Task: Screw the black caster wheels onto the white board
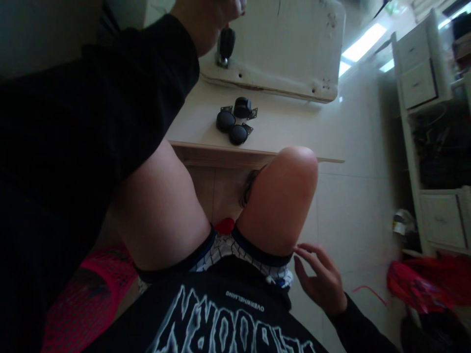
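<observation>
From my end of the feed, I see the left hand [217,17] at the top edge of the view, its fingers curled inward and partly cut off. It sits over the white board [279,49], right by a dark fitting [226,44] with a shiny metal end. I cannot tell how tightly the fingers are closed, or whether they grip that fitting or only hover by it.

The right hand [320,277] is down beside the right leg [275,201], relaxed, fingers half bent and thumb apart from them. Its fingertips are at the hem of the patterned shorts [253,257], and I see nothing in its grasp.

The board lies flat on a pale table [294,117], running out of view at the top. It has rounded corners, a worn, chipped near edge, two dark holes along that edge and clusters of small holes near its right-hand corners. The dark fitting is near its left corner.

Between the board and the table's near edge I have three black wheels [239,135] huddled together, their metal mounting plates sticking out at different angles. To the right, well apart from the table, stands a white drawer cabinet [439,220].
</observation>
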The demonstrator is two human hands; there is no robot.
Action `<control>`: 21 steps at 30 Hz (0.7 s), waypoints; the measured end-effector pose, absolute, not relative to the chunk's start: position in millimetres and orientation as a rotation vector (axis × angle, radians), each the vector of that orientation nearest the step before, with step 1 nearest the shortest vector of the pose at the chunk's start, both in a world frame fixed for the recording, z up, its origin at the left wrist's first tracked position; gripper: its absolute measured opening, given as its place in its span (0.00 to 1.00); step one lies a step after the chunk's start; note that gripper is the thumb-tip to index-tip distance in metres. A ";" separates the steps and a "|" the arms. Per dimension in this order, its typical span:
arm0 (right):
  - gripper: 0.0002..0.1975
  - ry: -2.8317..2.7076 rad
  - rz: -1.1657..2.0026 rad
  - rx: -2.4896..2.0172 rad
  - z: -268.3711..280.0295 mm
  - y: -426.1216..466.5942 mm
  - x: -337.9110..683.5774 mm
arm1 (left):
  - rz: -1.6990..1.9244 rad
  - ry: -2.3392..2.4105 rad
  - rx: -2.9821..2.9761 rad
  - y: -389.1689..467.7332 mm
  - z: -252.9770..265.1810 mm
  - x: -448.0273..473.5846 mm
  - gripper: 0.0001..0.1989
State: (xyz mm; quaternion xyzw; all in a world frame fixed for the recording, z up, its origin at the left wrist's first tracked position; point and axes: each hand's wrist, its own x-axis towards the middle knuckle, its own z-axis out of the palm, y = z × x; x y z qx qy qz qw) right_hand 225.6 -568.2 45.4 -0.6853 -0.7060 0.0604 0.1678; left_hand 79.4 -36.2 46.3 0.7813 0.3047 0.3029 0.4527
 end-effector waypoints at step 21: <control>0.21 -1.877 -0.120 -1.181 135.9 -127.3 226.9 | 1.020 0.656 1.744 -24.5 33.2 78.0 0.10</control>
